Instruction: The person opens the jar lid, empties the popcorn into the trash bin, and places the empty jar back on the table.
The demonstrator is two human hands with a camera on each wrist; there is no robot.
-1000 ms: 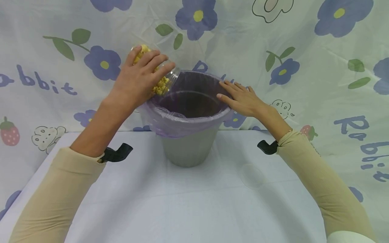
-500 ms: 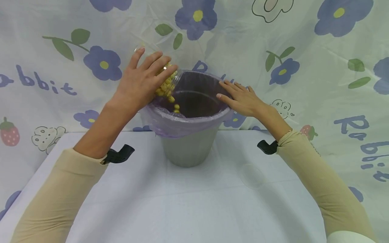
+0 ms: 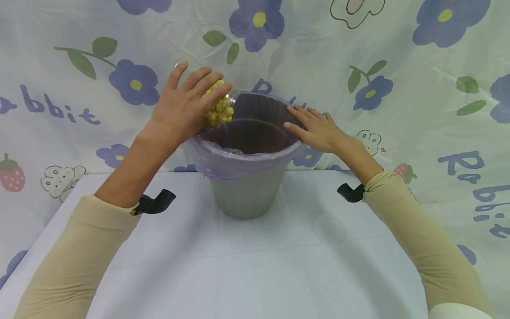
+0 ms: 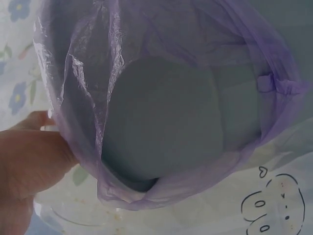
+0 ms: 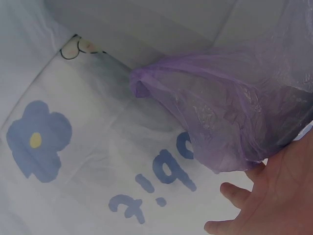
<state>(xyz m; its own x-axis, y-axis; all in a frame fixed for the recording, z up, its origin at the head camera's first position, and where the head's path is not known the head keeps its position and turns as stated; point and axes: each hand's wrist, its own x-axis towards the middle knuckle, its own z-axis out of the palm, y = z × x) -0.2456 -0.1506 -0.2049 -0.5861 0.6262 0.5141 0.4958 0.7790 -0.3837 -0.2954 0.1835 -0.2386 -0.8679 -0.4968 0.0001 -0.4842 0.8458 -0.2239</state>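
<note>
My left hand (image 3: 180, 104) grips a clear jar (image 3: 235, 95) of yellow popcorn (image 3: 219, 110). The jar tilts with its mouth down to the right, over the left rim of a grey bin (image 3: 247, 199). A purple bin liner (image 3: 255, 165) is folded over the bin's rim. With fingers spread and nearly straight, my right hand (image 3: 317, 129) rests on the bin's right rim. The left wrist view looks into the lined bin, with the hand (image 4: 34, 164) at its left edge. In the right wrist view, the hand (image 5: 279, 198) lies beside the liner.
On the white tabletop (image 3: 239, 274), right of the bin, lies a clear round disc (image 3: 330, 231). A printed curtain (image 3: 314, 48) with blue flowers hangs close behind the bin. A black wrist mount (image 3: 155, 202) sticks out from the left sleeve, and another (image 3: 350, 193) from the right.
The left hand shifted slightly right and tipped the jar. Half a second ago several pieces were falling from it into the bin; now popcorn sits at its mouth. The right hand stayed still.
</note>
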